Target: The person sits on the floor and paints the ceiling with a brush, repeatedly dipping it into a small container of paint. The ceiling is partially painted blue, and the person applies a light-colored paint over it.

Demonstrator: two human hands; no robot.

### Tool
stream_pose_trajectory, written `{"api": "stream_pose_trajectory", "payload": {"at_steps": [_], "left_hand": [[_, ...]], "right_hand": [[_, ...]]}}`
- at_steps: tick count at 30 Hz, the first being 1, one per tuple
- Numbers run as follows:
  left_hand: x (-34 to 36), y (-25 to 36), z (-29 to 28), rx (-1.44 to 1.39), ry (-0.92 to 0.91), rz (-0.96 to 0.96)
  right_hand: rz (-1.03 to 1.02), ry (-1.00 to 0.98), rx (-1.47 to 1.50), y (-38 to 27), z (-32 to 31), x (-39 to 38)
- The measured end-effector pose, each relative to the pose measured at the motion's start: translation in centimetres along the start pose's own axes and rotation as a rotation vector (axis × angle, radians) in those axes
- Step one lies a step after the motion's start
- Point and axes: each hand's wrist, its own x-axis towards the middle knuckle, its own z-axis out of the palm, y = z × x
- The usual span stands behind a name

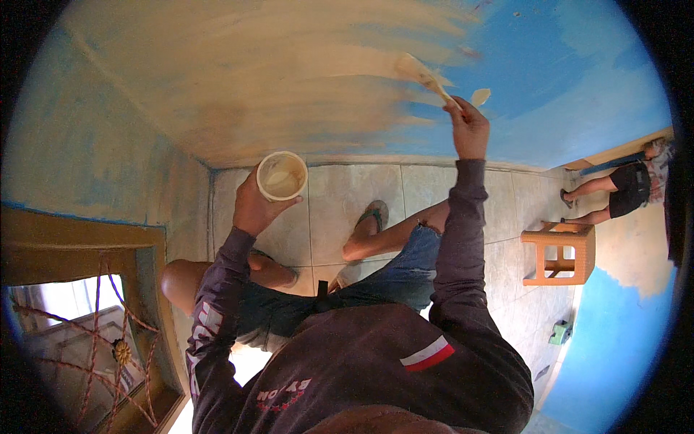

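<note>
My right hand (468,129) is raised against the wall (549,79) and grips the handle of a paintbrush (423,76). Its bristles, loaded with cream paint, press on the blue wall at the edge of a wide cream-painted patch (289,65). My left hand (254,206) holds a round plastic cup (282,176) with cream paint inside, lower and to the left of the brush. I am crouched with both knees bent, one foot in a sandal (372,217) on the tiled floor (340,188).
An orange plastic stool (560,253) stands on the tiles to the right. Beyond it another person (622,189) crouches by the wall. A wooden-framed window with a metal grille (94,333) is at the lower left. A small green object (559,333) lies on the floor.
</note>
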Motion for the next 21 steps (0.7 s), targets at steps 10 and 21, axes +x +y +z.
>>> {"api": "stream_pose_trajectory", "payload": {"at_steps": [10,21], "left_hand": [[-0.2,-0.6,0.0,0.027,0.004,-0.011],[-0.2,-0.2,0.1,0.016,-0.034,0.025]], "right_hand": [[0.190,0.182,-0.184,3.2,-8.0,-2.7],[-0.013,-0.239,0.192,-6.3,10.6,-7.5]]}}
